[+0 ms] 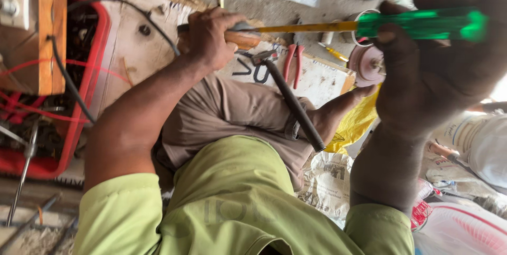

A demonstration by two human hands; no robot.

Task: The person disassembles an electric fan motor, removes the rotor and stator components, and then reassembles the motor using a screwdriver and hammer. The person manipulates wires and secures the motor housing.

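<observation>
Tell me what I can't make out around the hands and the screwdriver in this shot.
- Head view: the screwdriver tip, hidden under the left hand.
- Head view: the wooden handle, mostly covered by that hand.
- Head view: the right hand is near the lens and blurred, so its grip is unclear.

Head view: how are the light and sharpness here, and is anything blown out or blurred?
Head view: soft daylight without hard shadows; the right hand on the green screwdriver handle sits close to the lens, dark and slightly soft; the far right edge is blown out; the left hand and red pliers read sharper.
</observation>
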